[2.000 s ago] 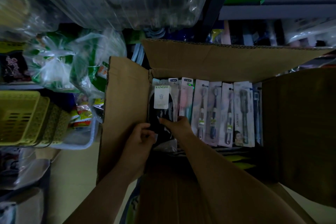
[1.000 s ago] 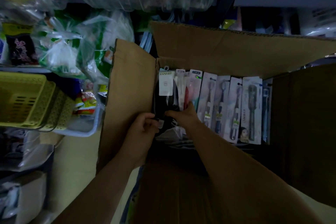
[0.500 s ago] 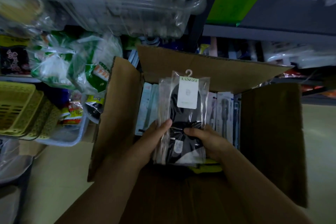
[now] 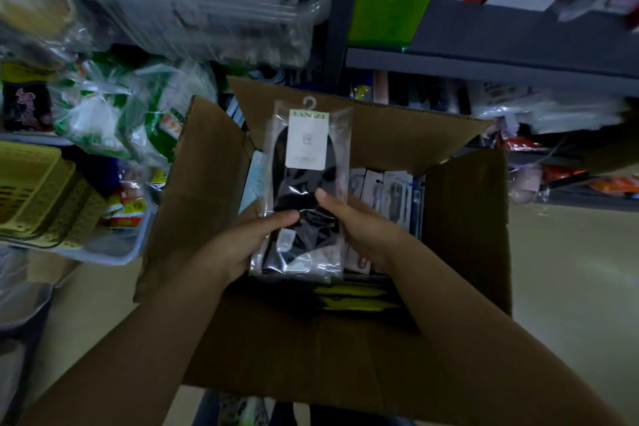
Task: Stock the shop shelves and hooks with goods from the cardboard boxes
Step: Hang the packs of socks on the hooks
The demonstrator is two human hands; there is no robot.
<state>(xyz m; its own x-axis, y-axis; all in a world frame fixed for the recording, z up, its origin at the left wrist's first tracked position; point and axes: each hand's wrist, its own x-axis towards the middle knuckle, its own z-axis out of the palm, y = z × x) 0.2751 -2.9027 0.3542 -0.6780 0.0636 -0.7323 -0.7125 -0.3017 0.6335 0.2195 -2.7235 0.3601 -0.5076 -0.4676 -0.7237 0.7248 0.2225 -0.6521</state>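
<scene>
Clear plastic packet of black socks (image 4: 306, 190) held upright above the open brown cardboard box (image 4: 207, 190).
Left hand (image 4: 242, 245) and right hand (image 4: 359, 228) each pinch its lower half, thumbs in front.

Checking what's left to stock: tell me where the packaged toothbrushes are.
In the head view, the toothbrush packs stand upright inside the open cardboard box, right of the sock packet both hands hold.

My left hand (image 4: 242, 245) and right hand (image 4: 359, 225) are bare: no gloves, no rings, no watch or strap at either wrist. Both forearms run in from the lower corners of the frame with no sleeve on them as far as the frame's edge. My nails look short and unpainted.
</scene>
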